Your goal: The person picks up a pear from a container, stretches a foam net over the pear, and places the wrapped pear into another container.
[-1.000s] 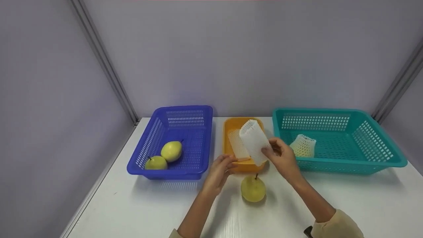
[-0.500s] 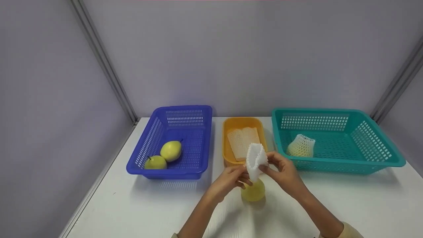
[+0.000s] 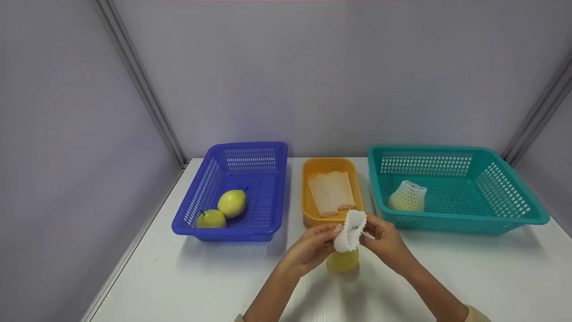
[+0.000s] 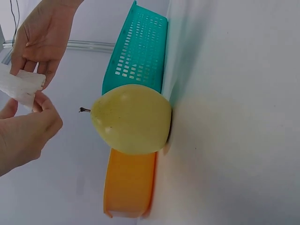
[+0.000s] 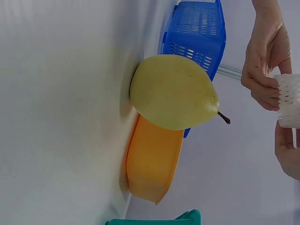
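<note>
A white foam net sleeve is held between both hands above a yellow-green pear, its open mouth facing up. My left hand pinches the sleeve's left side, while the right hand grips its right side with thumb and fingers. Standing upright on the table, the pear shows its stem below the sleeve in the left wrist view. From the head, the sleeve and fingers hide the pear's top. The right wrist view shows a gap between the pear and the sleeve.
Two bare pears lie in a blue basket at left. Behind the hands, an orange tray contains flat foam net sleeves. A teal basket at right holds one pear in a net sleeve. Grey panels enclose the table.
The right hand has brought the sleeve down from over the orange tray to above the pear. The left hand has moved right and taken hold of the sleeve, whose mouth is now spread wider.
</note>
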### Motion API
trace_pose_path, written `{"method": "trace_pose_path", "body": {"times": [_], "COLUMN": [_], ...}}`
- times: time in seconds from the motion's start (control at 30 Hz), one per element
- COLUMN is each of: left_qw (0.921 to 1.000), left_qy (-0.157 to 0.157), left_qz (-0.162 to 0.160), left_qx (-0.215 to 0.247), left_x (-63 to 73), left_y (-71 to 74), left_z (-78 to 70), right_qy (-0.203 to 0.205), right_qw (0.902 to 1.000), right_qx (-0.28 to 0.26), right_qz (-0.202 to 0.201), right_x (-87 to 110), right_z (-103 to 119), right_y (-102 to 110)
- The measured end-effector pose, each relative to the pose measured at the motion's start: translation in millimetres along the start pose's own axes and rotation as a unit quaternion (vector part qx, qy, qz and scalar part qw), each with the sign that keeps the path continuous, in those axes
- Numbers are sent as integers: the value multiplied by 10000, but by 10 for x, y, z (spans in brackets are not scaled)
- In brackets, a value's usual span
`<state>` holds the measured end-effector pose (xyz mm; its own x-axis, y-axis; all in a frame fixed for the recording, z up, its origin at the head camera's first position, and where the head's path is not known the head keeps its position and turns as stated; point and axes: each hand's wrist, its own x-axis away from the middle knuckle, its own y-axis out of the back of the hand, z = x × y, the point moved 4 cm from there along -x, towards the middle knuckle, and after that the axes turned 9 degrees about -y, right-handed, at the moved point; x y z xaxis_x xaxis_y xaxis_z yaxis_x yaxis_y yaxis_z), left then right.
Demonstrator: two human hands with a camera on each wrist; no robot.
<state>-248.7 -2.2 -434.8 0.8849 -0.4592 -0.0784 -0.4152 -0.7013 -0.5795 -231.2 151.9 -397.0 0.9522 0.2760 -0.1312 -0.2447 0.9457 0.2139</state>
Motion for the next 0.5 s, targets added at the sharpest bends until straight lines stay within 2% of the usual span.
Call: {"method": "trace_pose_path", "body": {"times": [0.13, 0.23, 0.33, 0.4, 0.43, 0.5], "left_qw": [9996, 9994, 9989, 9984, 9982, 9980], "left_qy": [67, 34, -90, -160, -205, -283], "left_qz": [-120, -178, -305, -406, -420, -425], "left_qx": [251, 291, 337, 360, 374, 370], "left_x": [16, 22, 6, -10, -18, -32], "left_y": [-3, -7, -13, -17, -19, -14], "left_z": [16, 16, -9, -32, -44, -62], "right_qy": [-287, -744, -1296, -1611, -1774, -2096], "right_qw": [9990, 9963, 9880, 9758, 9665, 9375], "right_qx": [-312, -402, -773, -1350, -1698, -2571], "right_qz": [150, 157, 335, 597, 749, 1051], "right_x": [-1, -2, -10, -20, -22, -24], "right_z": [-22, -42, -69, -83, -91, -120], "right_y": [-23, -40, -52, -57, -57, -61]}}
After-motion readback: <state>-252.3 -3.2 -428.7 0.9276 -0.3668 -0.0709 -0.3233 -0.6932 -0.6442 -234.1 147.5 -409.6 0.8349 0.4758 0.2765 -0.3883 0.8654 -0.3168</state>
